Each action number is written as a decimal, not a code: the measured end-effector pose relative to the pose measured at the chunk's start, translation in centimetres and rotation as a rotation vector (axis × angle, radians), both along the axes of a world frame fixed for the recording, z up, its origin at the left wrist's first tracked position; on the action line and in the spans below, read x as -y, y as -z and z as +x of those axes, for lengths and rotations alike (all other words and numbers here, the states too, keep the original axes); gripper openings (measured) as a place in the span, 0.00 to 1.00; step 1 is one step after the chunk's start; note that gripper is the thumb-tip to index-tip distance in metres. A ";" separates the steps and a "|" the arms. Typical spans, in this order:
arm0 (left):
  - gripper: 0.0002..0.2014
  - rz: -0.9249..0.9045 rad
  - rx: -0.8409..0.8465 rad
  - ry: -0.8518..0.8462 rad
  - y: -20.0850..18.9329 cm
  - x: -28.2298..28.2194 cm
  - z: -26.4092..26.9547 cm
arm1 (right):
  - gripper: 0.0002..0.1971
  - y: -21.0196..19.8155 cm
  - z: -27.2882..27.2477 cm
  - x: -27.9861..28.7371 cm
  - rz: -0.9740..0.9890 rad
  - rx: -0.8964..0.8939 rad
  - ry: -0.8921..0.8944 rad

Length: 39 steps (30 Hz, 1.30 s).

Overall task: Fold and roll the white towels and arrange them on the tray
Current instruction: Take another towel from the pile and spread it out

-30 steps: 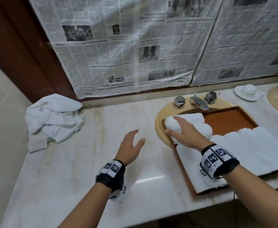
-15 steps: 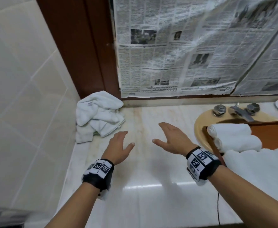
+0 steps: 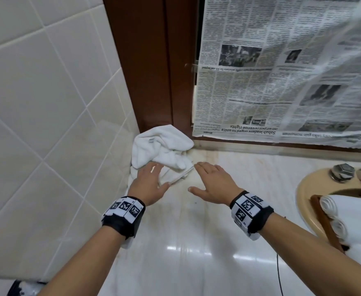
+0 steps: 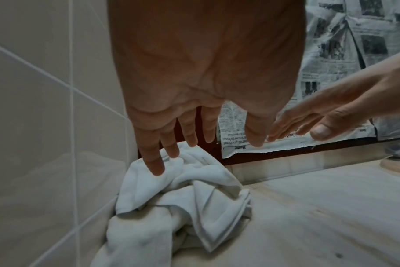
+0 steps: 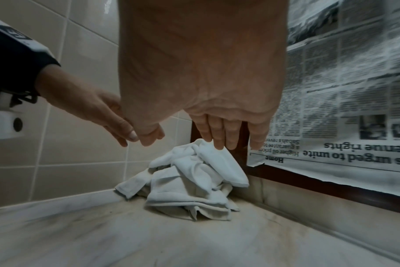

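A crumpled heap of white towels (image 3: 162, 150) (image 4: 178, 198) (image 5: 194, 182) lies in the back left corner of the marble counter, against the tiled wall. My left hand (image 3: 151, 180) (image 4: 194, 140) hovers over the heap's near edge, fingers straight and spread, holding nothing. My right hand (image 3: 211, 180) (image 5: 208, 139) is stretched out flat just right of the heap, above the counter, also holding nothing. At the far right, two rolled white towels (image 3: 346, 214) lie on the brown wooden tray (image 3: 324, 221).
The tray sits over a tan sink (image 3: 307, 189) with a metal tap knob (image 3: 343, 171). Newspaper (image 3: 282, 82) covers the back wall above the counter. White tiles (image 3: 47, 103) and a brown frame (image 3: 154, 60) bound the left corner. Bare marble counter (image 3: 196, 242) lies under my forearms.
My right hand left the rolled towels on the tray and both hands swung left to the crumpled heap. The view turned left with them.
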<state>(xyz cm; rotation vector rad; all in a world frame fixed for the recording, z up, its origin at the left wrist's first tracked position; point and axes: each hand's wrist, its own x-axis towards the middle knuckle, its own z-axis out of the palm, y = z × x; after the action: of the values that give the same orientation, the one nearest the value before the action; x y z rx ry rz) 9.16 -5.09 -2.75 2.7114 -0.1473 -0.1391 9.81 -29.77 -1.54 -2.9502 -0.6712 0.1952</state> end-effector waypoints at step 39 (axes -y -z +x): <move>0.40 -0.183 -0.136 0.068 0.7 0.3 5.3 | 0.06 -1.0 3.9 0.8 0.565 0.153 -0.022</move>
<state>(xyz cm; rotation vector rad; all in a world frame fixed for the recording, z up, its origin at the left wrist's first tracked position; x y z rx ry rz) 14.47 -5.42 -3.47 2.5063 -0.2015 -0.3130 13.69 -30.55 -0.50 -2.4285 -0.6462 -0.1924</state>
